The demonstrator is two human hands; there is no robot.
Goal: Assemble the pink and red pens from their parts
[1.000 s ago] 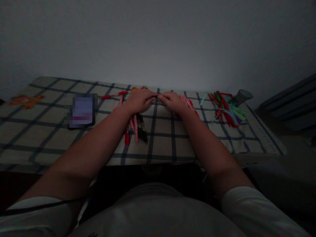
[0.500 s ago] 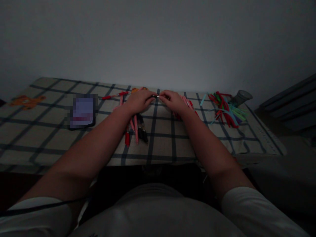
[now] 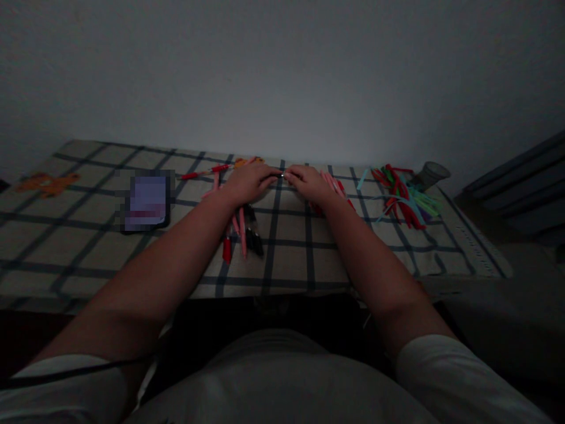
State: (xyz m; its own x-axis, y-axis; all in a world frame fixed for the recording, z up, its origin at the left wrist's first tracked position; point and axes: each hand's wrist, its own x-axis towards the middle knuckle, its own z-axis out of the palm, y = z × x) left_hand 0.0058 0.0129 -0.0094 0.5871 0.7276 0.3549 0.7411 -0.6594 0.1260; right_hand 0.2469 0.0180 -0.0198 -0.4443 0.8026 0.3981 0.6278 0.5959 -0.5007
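My left hand (image 3: 249, 181) and my right hand (image 3: 309, 180) meet at the far middle of the checked tablecloth (image 3: 88, 235). Both are closed, fingertips pinched together on a small dark pen-like piece with a shiny tip (image 3: 279, 174). Under my left wrist lies a bunch of pink, red and black pens (image 3: 241, 232). Beside my right hand several pink pens (image 3: 335, 185) lie on the cloth. The scene is dim, so small details are hard to make out.
A dark-framed device (image 3: 148, 200) lies at the left. A red pen (image 3: 203, 171) lies behind it. A heap of red, green and blue strips (image 3: 404, 191) and a grey cup (image 3: 431, 174) sit at the right. An orange figure (image 3: 46, 181) marks the far left.
Both hands stay together at the same spot; the fingers shift slightly around the small dark piece. Nothing else has moved.
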